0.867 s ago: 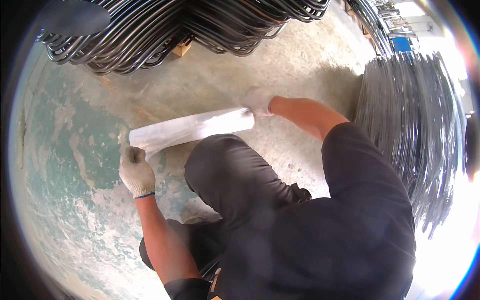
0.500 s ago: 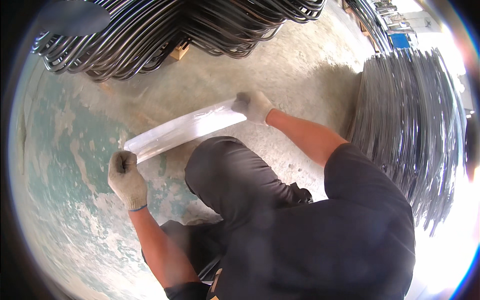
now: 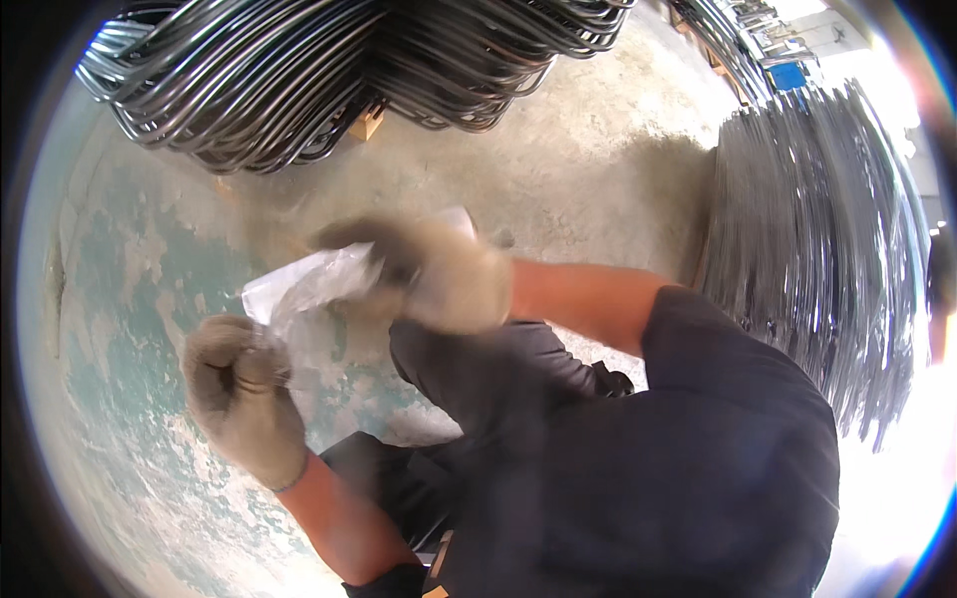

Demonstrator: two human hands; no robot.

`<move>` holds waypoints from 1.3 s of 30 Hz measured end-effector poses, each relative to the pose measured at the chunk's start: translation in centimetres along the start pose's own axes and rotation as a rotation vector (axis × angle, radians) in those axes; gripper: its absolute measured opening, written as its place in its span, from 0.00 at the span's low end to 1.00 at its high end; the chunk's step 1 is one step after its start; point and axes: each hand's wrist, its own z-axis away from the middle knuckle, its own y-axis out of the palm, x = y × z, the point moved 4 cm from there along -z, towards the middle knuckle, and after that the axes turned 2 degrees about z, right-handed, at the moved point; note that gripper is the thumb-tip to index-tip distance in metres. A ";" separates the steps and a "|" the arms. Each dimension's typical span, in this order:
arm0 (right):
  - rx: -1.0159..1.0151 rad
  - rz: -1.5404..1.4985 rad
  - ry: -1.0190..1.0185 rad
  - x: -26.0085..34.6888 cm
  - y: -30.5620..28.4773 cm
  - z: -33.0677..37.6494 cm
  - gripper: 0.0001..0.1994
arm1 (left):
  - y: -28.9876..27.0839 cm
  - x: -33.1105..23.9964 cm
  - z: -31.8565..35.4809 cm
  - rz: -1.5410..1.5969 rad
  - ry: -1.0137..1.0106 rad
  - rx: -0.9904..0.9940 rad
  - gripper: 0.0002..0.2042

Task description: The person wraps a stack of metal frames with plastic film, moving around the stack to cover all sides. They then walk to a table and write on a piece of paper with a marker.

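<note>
A strip of clear, whitish plastic film (image 3: 309, 279) slants over the floor in front of my bent knee. My left hand (image 3: 244, 394), in a light knit glove with a darkened grip side, is closed at the strip's lower left end, with thin film trailing into its curled fingers. My right hand (image 3: 449, 274), gloved the same way, lies across the film's middle and hides part of it. Motion smears its fingers, so its grip does not show. A pale end of the film shows just beyond this hand.
Stacked bent dark metal tubes (image 3: 269, 80) stand at the far left, with a wooden block (image 3: 367, 122) beneath. A tall stack of thin dark strips (image 3: 807, 249) rises at the right. The concrete floor (image 3: 588, 140) has worn green paint on its left side.
My right hand has moved left and nearer, from the film's right end onto its middle. My left hand has shifted slightly left and down. The film, earlier stretched smooth, is now crumpled.
</note>
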 end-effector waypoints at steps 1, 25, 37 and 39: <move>0.220 -0.064 0.067 2.0 1.3 0.0 0.30 | 1.1 -1.1 0.2 -0.043 0.079 0.014 0.11; -0.394 -0.847 0.415 -7.4 -6.2 -3.9 0.26 | 4.8 6.4 -0.4 0.253 -0.447 -0.002 0.09; -0.564 0.039 -0.124 -32.5 -14.6 -6.7 0.14 | 11.0 11.5 -2.8 -0.230 -0.409 0.197 0.17; -0.449 0.663 -0.185 -31.0 -13.9 -7.7 0.10 | 10.7 11.9 -3.2 -0.332 -0.359 0.207 0.18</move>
